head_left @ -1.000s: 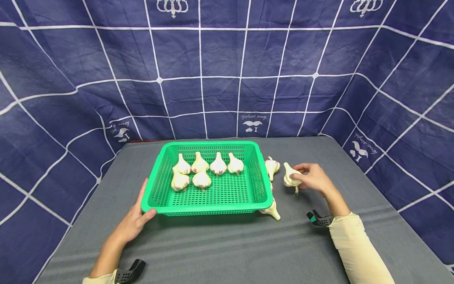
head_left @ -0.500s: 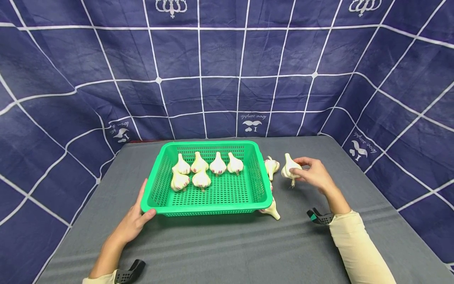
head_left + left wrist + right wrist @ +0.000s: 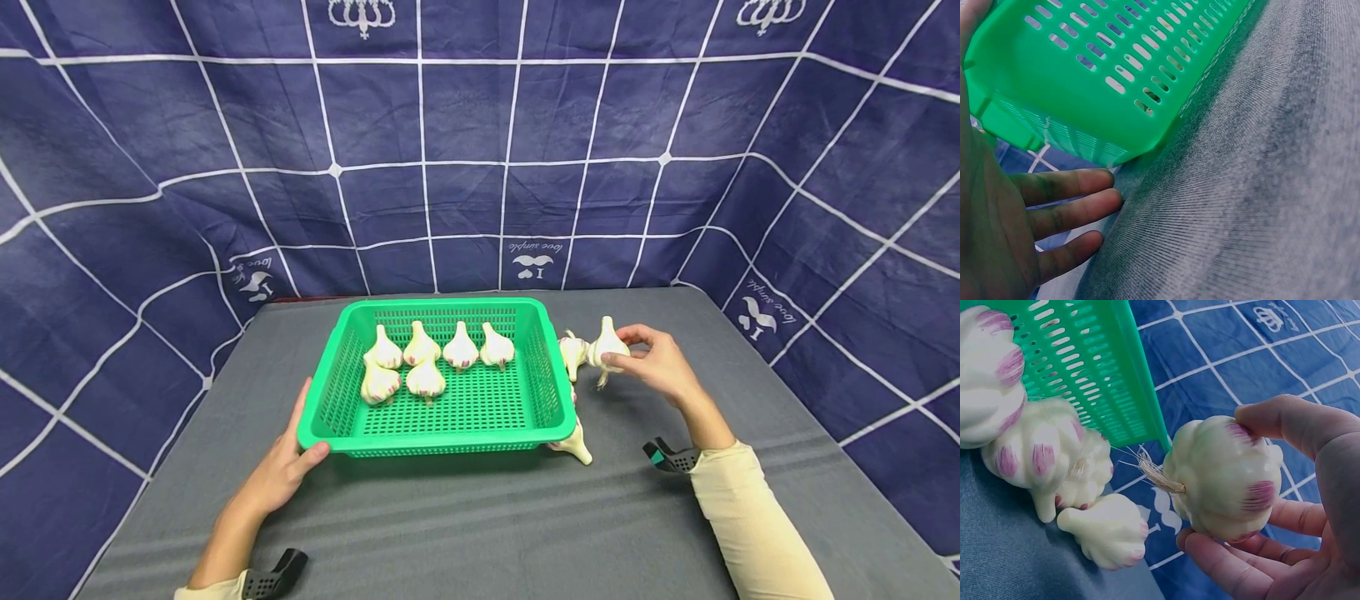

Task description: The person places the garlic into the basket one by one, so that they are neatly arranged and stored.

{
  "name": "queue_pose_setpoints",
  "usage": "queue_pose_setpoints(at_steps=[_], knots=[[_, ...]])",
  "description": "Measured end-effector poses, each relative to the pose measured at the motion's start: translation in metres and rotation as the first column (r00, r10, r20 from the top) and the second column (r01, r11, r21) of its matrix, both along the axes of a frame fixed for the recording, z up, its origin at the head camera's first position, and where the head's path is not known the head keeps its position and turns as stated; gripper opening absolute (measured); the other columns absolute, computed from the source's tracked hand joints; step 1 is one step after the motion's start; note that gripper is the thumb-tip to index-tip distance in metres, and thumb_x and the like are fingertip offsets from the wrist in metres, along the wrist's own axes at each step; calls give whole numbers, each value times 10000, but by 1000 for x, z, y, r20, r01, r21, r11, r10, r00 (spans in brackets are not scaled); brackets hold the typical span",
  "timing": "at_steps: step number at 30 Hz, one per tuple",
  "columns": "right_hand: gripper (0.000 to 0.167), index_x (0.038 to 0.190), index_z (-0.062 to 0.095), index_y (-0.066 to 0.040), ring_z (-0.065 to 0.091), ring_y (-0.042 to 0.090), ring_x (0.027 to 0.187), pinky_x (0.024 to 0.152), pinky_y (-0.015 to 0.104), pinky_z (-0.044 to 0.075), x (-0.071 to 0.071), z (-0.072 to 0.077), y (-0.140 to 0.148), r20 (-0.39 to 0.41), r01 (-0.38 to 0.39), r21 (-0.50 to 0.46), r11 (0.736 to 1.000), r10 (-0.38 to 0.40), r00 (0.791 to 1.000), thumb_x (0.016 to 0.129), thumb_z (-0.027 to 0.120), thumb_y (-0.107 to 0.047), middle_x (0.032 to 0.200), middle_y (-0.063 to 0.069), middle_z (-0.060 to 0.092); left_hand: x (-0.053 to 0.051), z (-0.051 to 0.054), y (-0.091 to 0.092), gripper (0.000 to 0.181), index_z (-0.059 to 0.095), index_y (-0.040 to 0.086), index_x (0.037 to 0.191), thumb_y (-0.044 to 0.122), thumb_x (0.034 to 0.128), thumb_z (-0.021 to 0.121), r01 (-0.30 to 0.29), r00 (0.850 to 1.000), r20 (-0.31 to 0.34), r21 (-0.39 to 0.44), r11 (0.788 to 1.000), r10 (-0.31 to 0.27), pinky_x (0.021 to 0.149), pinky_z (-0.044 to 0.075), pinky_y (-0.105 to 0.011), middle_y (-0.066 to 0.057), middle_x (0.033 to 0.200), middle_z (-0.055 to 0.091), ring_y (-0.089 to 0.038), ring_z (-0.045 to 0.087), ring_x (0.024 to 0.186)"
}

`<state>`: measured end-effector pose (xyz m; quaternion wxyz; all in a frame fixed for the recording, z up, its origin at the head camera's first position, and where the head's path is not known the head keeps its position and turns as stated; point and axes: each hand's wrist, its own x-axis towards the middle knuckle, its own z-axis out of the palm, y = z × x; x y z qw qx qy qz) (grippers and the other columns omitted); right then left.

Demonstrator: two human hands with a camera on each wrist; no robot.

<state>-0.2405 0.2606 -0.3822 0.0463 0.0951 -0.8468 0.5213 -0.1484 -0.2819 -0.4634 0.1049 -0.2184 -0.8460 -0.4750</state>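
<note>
In the head view my right hand (image 3: 655, 364) pinches a garlic bulb (image 3: 606, 345), stem up, to the right of the green basket (image 3: 450, 439). The right wrist view shows the thumb and fingers around this bulb (image 3: 1229, 478), its dry roots facing left. My left hand (image 3: 279, 468) rests at the basket's front left corner, thumb on the rim and fingers along the side. In the left wrist view three fingers of the left hand (image 3: 1029, 219) extend straight, apart from the basket wall (image 3: 1054, 81). Several garlic bulbs (image 3: 461, 348) stand inside the basket, toward its back and left.
Several more garlic bulbs (image 3: 1110, 531) lie on the grey table (image 3: 480, 525) against the basket's right side, some partly hidden under its rim. A blue checked cloth (image 3: 465, 108) hangs behind and at both sides.
My right hand has carried the garlic bulb left and toward the back, and the bulb has turned more upright. The left hand and the basket have stayed put.
</note>
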Motion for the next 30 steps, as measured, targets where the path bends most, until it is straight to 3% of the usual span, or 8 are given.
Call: queue_pose_setpoints(at_steps=[4, 12, 21, 30], knots=[[440, 1159, 568, 104, 670, 58, 781, 645, 264, 543, 0, 2, -2, -11, -1, -8, 1000, 1, 1000, 828, 784, -89, 1052, 178, 567, 0, 0, 0, 875, -36, 225, 1602, 236, 969, 568, -4, 1000, -2, -4, 1000, 4, 1027, 153, -76, -278, 1596, 121, 92, 169, 1362], [435, 1156, 550, 114, 676, 51, 793, 646, 279, 541, 1, 7, -2, -23, -36, -30, 999, 35, 999, 813, 777, -30, 1045, 158, 566, -1, 0, 0, 880, -33, 244, 1601, 219, 965, 574, -2, 1000, -13, -8, 1000, 2, 1030, 150, -72, -287, 1591, 126, 97, 167, 1364], [394, 1117, 628, 62, 627, 169, 815, 656, 246, 513, 3, 13, -3, -119, -23, 80, 997, 32, 992, 787, 803, -64, 1024, 133, 651, -1, -2, -1, 882, -26, 226, 1602, 211, 963, 581, -1, 1000, -25, -4, 1000, 1, 1031, 153, -71, -309, 1577, 147, 107, 180, 1355], [400, 1116, 612, 104, 641, 104, 768, 647, 221, 518, 1, 18, -9, -142, -61, 31, 998, 65, 988, 789, 797, -32, 1000, 214, 639, -1, -2, -1, 879, -25, 220, 1602, 214, 964, 579, -1, 999, -33, -2, 1000, 1, 1032, 159, -70, -314, 1574, 151, 109, 188, 1352]])
